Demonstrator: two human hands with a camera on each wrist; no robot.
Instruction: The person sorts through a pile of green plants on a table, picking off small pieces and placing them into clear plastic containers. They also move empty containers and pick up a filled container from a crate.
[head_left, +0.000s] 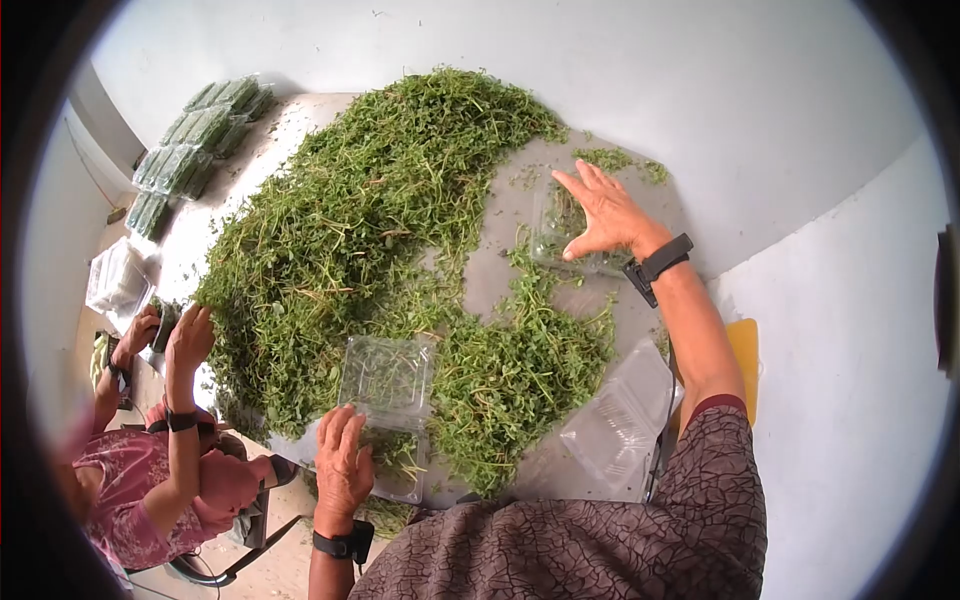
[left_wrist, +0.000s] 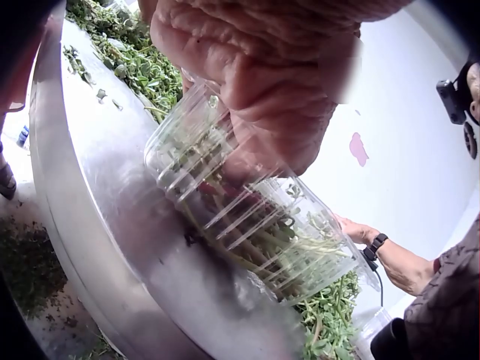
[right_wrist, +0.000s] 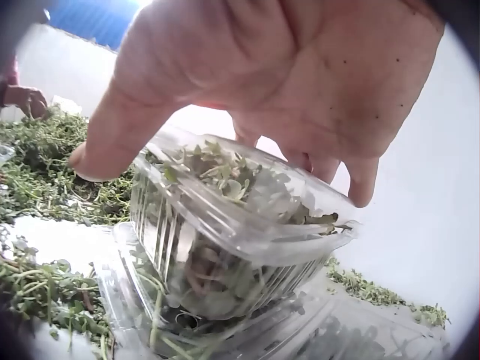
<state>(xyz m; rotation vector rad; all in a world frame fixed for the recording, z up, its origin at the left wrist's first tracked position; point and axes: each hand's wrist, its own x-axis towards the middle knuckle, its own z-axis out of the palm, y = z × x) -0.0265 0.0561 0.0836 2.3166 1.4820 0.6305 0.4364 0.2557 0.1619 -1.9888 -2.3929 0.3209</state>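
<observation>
My left hand [head_left: 343, 468] is at the front table edge, gripping the side wall of an open clear plastic clamshell container [head_left: 397, 490]. In the left wrist view the thumb is inside the container [left_wrist: 225, 217], among leafy green stems; some fingers are hidden. The container's raised lid [head_left: 385, 375] leans toward the heap. My right hand [head_left: 610, 220] spreads wide, thumb apart from the fingers, over a closed clamshell box [right_wrist: 232, 232] packed with greens. That box sits on top of another clear box [right_wrist: 262, 337], as the right wrist view shows.
A large heap of leafy greens [head_left: 350, 200] covers the table's middle, with a smaller pile [head_left: 520, 380] before me. Empty clear containers [head_left: 620, 415] lie at front right. Filled packs [head_left: 195, 145] are stacked at far left. Another person [head_left: 150, 460] works at the left edge.
</observation>
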